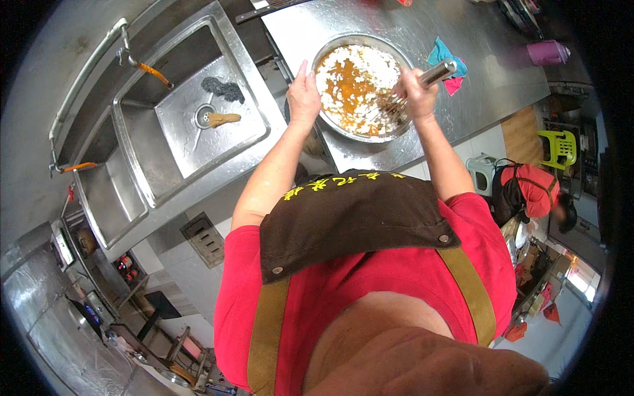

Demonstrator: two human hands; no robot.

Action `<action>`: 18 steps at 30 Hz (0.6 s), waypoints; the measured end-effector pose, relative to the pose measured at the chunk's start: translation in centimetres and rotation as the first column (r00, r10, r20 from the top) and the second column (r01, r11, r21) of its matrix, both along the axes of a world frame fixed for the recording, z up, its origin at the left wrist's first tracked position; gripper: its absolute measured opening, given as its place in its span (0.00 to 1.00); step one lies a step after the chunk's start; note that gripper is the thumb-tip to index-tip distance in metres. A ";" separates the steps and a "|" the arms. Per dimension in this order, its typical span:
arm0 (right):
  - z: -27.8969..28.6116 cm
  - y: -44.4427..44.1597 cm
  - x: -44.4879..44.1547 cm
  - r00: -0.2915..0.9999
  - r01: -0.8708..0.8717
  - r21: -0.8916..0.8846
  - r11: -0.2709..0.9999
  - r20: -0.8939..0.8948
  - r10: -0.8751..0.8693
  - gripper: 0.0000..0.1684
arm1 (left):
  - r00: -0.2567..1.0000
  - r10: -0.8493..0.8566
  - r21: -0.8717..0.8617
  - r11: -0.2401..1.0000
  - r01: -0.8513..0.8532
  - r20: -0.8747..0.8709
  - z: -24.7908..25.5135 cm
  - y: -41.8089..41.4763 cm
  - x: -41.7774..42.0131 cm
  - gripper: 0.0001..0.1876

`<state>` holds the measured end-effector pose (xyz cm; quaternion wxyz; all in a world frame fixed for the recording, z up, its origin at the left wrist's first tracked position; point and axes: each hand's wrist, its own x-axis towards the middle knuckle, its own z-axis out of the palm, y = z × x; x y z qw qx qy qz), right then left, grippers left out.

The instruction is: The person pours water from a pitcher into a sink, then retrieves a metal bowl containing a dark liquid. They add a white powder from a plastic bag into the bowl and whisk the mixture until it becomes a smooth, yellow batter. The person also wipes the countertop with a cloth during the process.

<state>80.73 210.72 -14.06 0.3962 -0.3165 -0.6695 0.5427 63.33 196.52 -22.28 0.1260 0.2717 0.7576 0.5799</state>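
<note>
A large round metal bowl (pixel 342 132) stands on the steel table, holding orange-brown liquid with many small white pieces (pixel 346 89) floating in it. My right hand (pixel 418 94) grips a whisk (pixel 438 73) near the base of its metal handle. The whisk's wires dip into the mixture at the bowl's right side and look blurred. At the bowl's left rim is my left hand (pixel 303 96), its palm side against the rim and its fingers pointing away from me. Whether its thumb hooks over the rim cannot be told.
Left of the steel table (pixel 485 84) is a double sink (pixel 193 163) with dark scouring pads (pixel 223 89) and a brown object at the drain. Blue and pink cloths (pixel 448 59) lie right of the bowl, with a purple container (pixel 547 53) beyond. Another person (pixel 532 190) is at the right.
</note>
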 end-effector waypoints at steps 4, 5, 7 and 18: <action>-0.8 4.8 -1.7 0.964 0.129 -0.099 0.987 -0.221 -0.148 0.18 | 0.999 -0.013 0.016 1.000 0.012 0.050 0.6 -0.1 0.0 0.21; -0.8 5.5 -2.3 0.956 0.147 -0.091 0.985 -0.244 -0.165 0.18 | 0.998 -0.011 -0.006 1.000 0.012 0.066 1.0 -0.2 0.1 0.21; -0.3 6.5 -3.9 0.936 0.182 -0.076 0.980 -0.292 -0.196 0.19 | 0.995 -0.004 -0.052 0.999 0.009 0.096 1.9 -0.4 0.3 0.21; -0.9 3.2 -12.5 0.970 0.083 0.295 0.952 -0.244 -0.009 0.16 | 0.999 -0.010 -0.002 1.000 0.010 0.046 0.8 -0.2 0.0 0.21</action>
